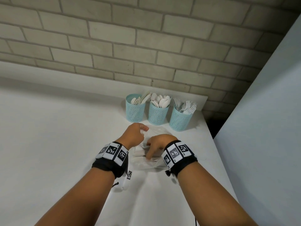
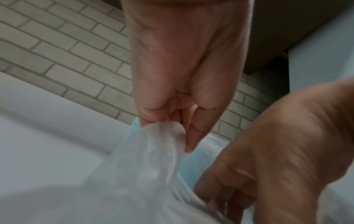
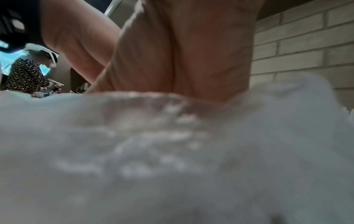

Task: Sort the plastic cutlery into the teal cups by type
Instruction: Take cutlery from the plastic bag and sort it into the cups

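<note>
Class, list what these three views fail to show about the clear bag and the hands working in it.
- Contents of the clear plastic bag: head view, too faint to tell cutlery type.
- Right hand fingertips: right wrist view, blurred bag covers them; its grip is unclear.
- Left teal mesh cup: left wrist view, mostly hidden behind bag and left hand, which pinches the bag.

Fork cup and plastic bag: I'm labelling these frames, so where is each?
fork cup [image 1: 180, 122], head view, on its mesh wall.
plastic bag [image 2: 153, 159], left wrist view, on the bunched film below the pinch.
</note>
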Action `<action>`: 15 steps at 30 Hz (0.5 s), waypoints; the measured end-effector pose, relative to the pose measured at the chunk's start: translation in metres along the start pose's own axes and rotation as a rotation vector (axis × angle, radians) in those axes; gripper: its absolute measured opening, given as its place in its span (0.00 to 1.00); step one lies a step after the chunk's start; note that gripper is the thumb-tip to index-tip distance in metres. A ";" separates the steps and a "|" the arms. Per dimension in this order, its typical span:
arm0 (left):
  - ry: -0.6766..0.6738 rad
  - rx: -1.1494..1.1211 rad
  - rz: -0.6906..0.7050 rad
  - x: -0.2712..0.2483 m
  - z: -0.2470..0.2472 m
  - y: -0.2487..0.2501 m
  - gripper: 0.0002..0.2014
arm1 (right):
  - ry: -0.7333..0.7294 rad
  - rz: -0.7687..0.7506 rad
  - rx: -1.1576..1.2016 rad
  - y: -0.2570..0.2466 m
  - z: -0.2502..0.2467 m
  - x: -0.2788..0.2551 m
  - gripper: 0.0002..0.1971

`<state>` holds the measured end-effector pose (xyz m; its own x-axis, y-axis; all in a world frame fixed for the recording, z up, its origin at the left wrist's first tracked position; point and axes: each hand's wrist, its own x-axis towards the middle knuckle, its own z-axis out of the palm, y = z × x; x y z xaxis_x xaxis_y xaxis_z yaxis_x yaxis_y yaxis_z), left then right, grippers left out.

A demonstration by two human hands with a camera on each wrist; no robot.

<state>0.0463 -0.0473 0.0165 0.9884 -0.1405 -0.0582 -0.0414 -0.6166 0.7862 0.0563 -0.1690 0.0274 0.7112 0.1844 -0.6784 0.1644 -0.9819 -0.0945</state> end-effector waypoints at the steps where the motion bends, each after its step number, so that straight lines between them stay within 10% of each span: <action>1: -0.003 -0.004 0.007 0.000 0.001 0.000 0.18 | 0.004 0.004 0.024 0.001 0.001 0.000 0.30; 10: -0.010 0.016 0.009 0.000 -0.007 0.003 0.20 | -0.023 -0.019 0.105 0.003 0.004 -0.002 0.29; 15: -0.005 0.019 -0.019 0.001 -0.009 0.001 0.20 | 0.155 -0.105 0.009 0.008 0.002 -0.002 0.11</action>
<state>0.0489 -0.0409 0.0229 0.9882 -0.1326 -0.0764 -0.0252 -0.6337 0.7732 0.0549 -0.1774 0.0260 0.7870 0.2902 -0.5444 0.2382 -0.9570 -0.1658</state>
